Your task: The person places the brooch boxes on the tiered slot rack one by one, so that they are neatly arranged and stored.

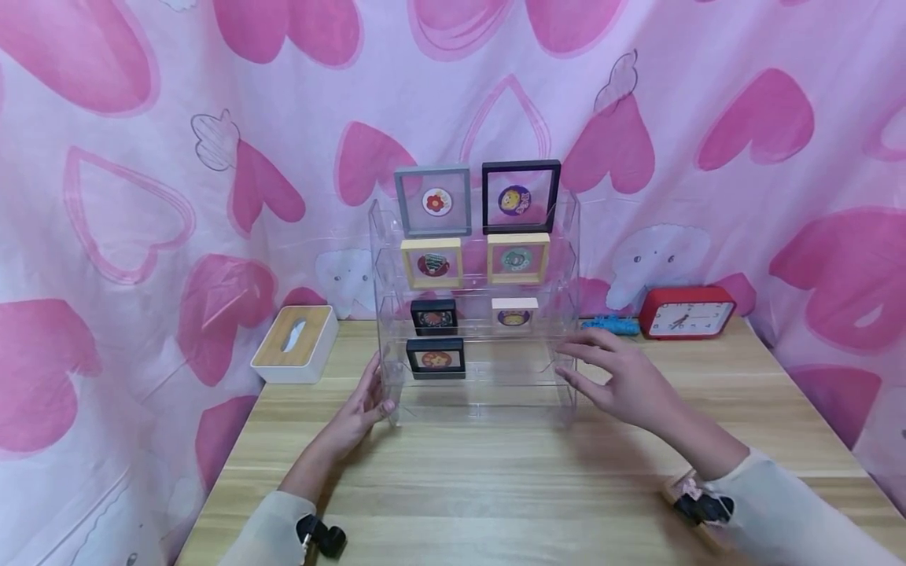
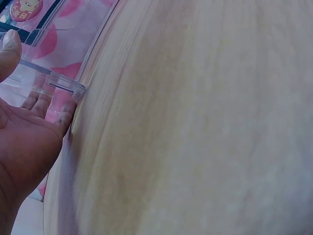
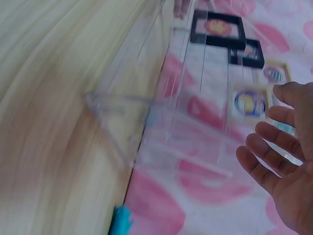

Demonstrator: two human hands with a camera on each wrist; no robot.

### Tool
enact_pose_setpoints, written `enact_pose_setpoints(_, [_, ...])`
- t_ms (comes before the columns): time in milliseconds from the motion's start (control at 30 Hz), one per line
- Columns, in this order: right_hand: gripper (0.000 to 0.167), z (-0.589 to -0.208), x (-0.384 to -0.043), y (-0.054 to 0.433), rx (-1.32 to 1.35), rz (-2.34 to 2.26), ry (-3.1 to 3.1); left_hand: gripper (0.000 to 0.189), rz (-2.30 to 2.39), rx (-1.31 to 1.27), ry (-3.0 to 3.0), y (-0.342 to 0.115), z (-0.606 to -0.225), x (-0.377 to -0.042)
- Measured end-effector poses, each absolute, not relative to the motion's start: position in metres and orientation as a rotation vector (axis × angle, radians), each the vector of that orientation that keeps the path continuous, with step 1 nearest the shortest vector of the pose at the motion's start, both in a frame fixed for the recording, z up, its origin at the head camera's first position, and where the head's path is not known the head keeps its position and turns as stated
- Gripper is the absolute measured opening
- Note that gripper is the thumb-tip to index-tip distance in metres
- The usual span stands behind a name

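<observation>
A clear acrylic tiered display stand (image 1: 476, 411) stands upright on the table, with several small picture frames on its tiers. Two larger frames, a grey frame (image 1: 467, 200) and a black frame (image 1: 487, 196), top it. Lowest on the left sits a dark frame (image 1: 436, 376); the right side of that tier holds none. My left hand (image 1: 357, 409) holds the stand's lower left side, thumb at the front and fingers along the outside. Beside the right side, my right hand (image 1: 623, 381) has its fingers spread; in the right wrist view the hand (image 3: 288, 142) grips nothing.
Left of the stand is a white tissue box (image 1: 322, 358) with a wooden top. Behind on the right are a blue object (image 1: 612, 325) and a red alarm clock (image 1: 647, 314). A light wooden-edged item (image 1: 672, 487) lies partly hidden under my right sleeve. A heart-patterned curtain hangs behind.
</observation>
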State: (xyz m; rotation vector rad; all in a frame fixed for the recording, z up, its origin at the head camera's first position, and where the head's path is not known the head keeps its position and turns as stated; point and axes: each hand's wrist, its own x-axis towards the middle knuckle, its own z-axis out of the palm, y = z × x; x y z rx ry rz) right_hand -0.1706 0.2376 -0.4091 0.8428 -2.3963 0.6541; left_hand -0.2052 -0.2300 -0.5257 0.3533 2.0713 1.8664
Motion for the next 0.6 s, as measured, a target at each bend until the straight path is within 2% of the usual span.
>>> enact_pose_setpoints(233, [0.048,-0.41,-0.165,0.276,0.802,0.651,-2.406,0.092,1.865,0.367,2.072,-0.229,-0.525,-0.204])
enact_pose_setpoints(433, [0.046,-0.415,-0.155,0.308,0.694,0.605,-2.553,0.093,1.857,0.368,2.082,-0.229,-0.524,-0.203])
enact_pose_setpoints(600, [0.044,-0.426,-0.151,0.336,0.711,0.656,-2.611,0.093,1.854,0.36,2.091,-0.229,-0.524,-0.203])
